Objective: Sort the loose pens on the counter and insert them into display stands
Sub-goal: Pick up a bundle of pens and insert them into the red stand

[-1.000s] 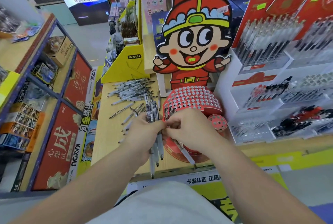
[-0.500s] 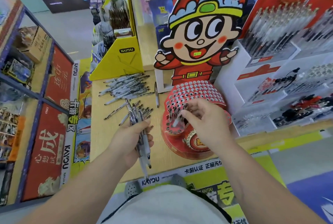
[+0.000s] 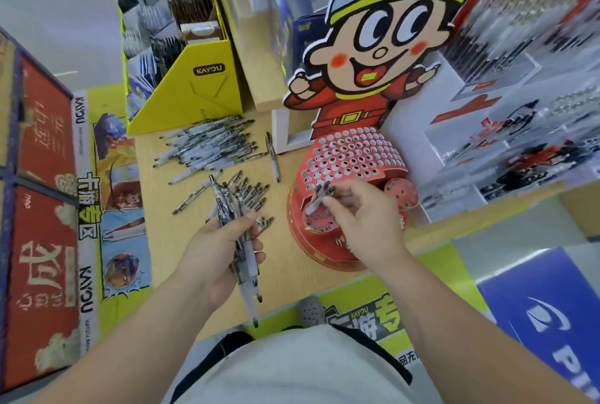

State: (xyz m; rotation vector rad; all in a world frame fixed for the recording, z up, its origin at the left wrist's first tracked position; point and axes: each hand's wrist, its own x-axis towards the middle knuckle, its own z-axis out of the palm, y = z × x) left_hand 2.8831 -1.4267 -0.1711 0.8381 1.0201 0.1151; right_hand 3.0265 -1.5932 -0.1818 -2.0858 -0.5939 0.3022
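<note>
Far left of the red display stand (image 3: 354, 157): yellow box (image 3: 194, 95), upright at the back of the wooden counter (image 3: 162, 234).

Left of the stand, in front of the box: heap of loose pens (image 3: 207, 147), lying roughly parallel on the counter. Nearer the stand: single pen (image 3: 272, 157), apart from the heap, lying front to back. Below the heap: smaller cluster of pens (image 3: 251, 192), fanned out on the counter.

Left of the stand, nearer the body: left hand (image 3: 217, 251), palm up, fingers and thumb curled round a bundle of pens (image 3: 242, 241). Bundle ends projecting past both sides of the hand.

Stand itself: domed top full of round holes, a smaller holed disc at each front corner.

At the stand's front left: right hand (image 3: 367, 218), thumb and fingertips pinching one pen (image 3: 314, 206). Pen tilted, over the left disc. Seated in a hole or not: cannot tell.

Behind the stand: cartoon figure board (image 3: 380, 46), upright.

Right of the stand: white pen racks (image 3: 519, 131), blurred.
</note>
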